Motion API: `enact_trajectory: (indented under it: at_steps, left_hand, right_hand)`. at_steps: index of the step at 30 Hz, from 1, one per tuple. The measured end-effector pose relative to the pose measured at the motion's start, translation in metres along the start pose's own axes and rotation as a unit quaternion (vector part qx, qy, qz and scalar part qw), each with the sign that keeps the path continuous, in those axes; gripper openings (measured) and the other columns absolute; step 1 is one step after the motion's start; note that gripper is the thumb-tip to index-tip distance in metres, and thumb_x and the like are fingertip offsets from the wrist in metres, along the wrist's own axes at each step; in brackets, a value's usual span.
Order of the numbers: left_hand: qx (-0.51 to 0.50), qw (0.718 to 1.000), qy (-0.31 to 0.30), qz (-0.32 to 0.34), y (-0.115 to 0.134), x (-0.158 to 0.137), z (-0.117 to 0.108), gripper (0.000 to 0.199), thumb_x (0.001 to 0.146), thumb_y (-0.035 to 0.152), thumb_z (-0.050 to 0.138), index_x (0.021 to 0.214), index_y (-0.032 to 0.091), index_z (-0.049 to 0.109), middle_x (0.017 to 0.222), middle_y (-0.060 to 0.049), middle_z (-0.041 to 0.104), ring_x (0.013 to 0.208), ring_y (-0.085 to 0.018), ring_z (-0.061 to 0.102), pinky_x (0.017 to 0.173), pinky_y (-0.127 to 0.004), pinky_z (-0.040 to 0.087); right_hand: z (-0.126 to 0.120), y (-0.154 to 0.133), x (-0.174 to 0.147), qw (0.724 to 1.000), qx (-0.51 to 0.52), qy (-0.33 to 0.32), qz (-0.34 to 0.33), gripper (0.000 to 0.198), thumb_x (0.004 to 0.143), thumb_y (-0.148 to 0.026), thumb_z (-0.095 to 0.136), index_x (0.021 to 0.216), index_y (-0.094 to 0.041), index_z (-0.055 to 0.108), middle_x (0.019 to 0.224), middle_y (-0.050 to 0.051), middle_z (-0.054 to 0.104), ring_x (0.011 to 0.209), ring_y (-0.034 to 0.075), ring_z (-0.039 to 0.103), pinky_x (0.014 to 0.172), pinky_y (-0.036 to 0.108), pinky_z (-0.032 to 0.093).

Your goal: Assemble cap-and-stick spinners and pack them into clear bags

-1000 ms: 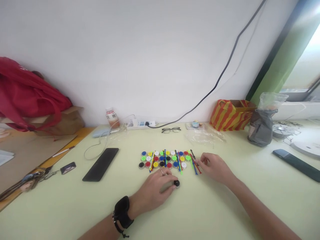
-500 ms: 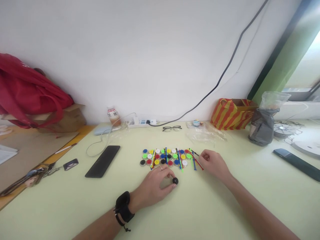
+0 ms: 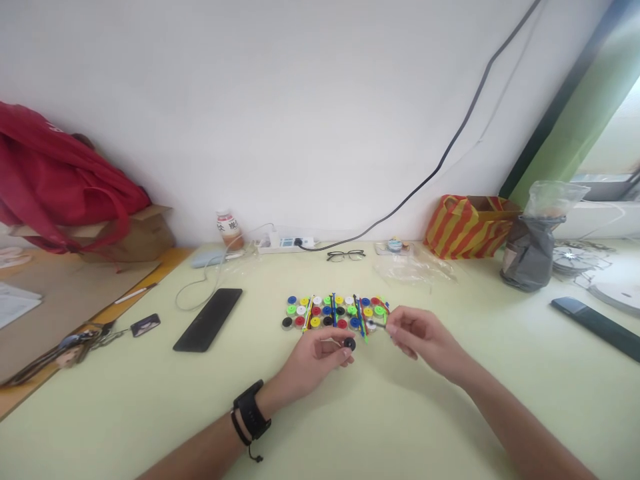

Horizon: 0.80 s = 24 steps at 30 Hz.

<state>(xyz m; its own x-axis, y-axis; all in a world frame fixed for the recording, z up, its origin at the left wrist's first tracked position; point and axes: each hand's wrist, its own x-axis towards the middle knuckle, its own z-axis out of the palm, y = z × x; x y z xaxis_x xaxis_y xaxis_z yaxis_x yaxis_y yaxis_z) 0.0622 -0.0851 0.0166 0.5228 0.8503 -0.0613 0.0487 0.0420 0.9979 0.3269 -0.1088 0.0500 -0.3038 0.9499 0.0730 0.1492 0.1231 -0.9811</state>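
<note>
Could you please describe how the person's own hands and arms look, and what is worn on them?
The left hand has a broad black band, apparently a watch, and a dark cord bracelet at its wrist. The right hand shows no wristwear. Both visible forearms are sleeveless.

Left hand pinches with thumb and index finger, facing the right hand, which pinches likewise, fingers curled. Left forearm and right forearm slant outward behind them.
</note>
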Motion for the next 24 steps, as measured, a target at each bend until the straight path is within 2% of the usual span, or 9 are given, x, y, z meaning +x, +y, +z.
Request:
enact_trajectory:
  at_steps: [3,6,13,17,19,24]
  left_hand:
    - [-0.019,1.000,0.015,0.007,-0.004,0.003,-0.002,0.045,0.080,0.039,0.086,0.117,0.016,0.074,0.105,-0.011,0.076,0.094,-0.023,0.073,0.089,-0.036,0.058]
    - [-0.011,0.999,0.008,0.033,-0.006,0.003,-0.003,0.047,0.076,0.035,0.089,0.117,0.018,0.076,0.118,-0.012,0.075,0.103,-0.025,0.073,0.096,-0.038,0.058]
    - [0.033,0.997,0.032,0.064,0.003,-0.001,0.004,0.031,0.087,0.037,0.079,0.110,0.018,0.078,0.105,-0.010,0.078,0.099,-0.024,0.074,0.088,-0.035,0.062]
    - [0.077,0.993,0.041,0.080,0.004,-0.003,0.005,0.033,0.087,0.035,0.079,0.116,0.019,0.077,0.115,-0.010,0.078,0.103,-0.024,0.074,0.095,-0.036,0.061]
    - [0.093,0.992,0.040,0.082,0.003,-0.005,0.005,0.034,0.088,0.034,0.078,0.118,0.019,0.076,0.116,-0.010,0.078,0.102,-0.024,0.074,0.094,-0.036,0.061]
    - [0.114,0.989,0.019,0.097,0.005,-0.006,0.008,0.026,0.092,0.033,0.073,0.112,0.017,0.077,0.104,-0.009,0.080,0.092,-0.021,0.075,0.084,-0.031,0.062]
  right_hand:
    - [0.020,0.003,0.001,0.998,-0.007,-0.057,-0.001,0.031,0.097,-0.047,0.064,0.086,-0.019,0.061,0.068,-0.004,0.048,0.059,0.011,0.040,0.055,0.026,0.033]
    - [0.030,0.009,0.003,0.998,-0.049,-0.044,-0.015,0.030,0.098,-0.044,0.063,0.083,-0.019,0.060,0.072,-0.002,0.050,0.064,0.012,0.041,0.059,0.026,0.034]
    - [0.031,0.013,0.004,0.994,-0.099,-0.016,-0.041,0.022,0.100,-0.036,0.059,0.086,-0.020,0.061,0.070,-0.003,0.051,0.064,0.013,0.042,0.058,0.027,0.033]
    - [0.030,0.011,0.004,0.993,-0.106,-0.029,-0.043,0.019,0.099,-0.033,0.059,0.086,-0.021,0.062,0.071,-0.003,0.052,0.065,0.013,0.044,0.059,0.026,0.034]
    - [0.031,0.011,0.003,0.992,-0.112,-0.039,-0.046,0.018,0.099,-0.032,0.059,0.085,-0.021,0.063,0.072,-0.002,0.053,0.066,0.014,0.045,0.060,0.026,0.036]
    - [0.032,0.015,0.002,0.987,-0.149,-0.037,-0.055,0.018,0.100,-0.032,0.058,0.087,-0.021,0.065,0.073,-0.002,0.055,0.065,0.014,0.047,0.060,0.027,0.036]
